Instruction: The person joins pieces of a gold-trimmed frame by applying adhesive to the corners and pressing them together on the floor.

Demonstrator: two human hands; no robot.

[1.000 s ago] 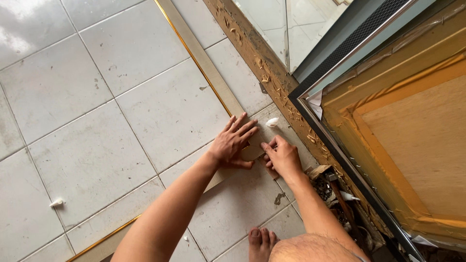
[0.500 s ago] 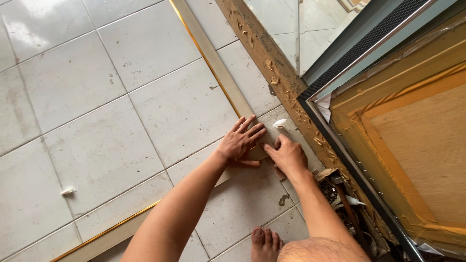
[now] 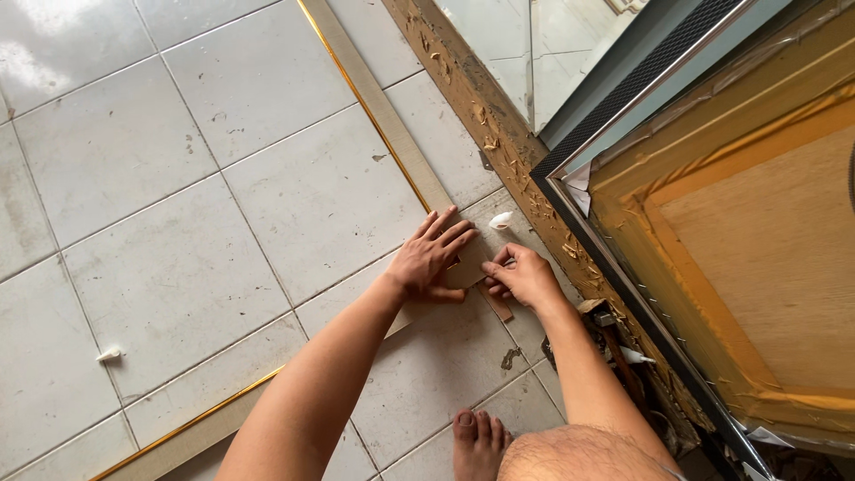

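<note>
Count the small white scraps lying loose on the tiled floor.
2 clearly: one white scrap just beyond the right hand, another far left on a tile. More may be hidden among the debris by the door frame.

One view only, worn on the head, looking steeply down from above at a crouching stance. Aimed at the tiled floor, with both forearms reaching away from the lens toward frame centre: left hand and right hand at mid-distance, roughly an arm's reach off. Own bare foot and knee at the bottom edge, nearest the lens. Tilted so the wooden door and its frame run diagonally along the right side. No second view to overlap with.
</note>
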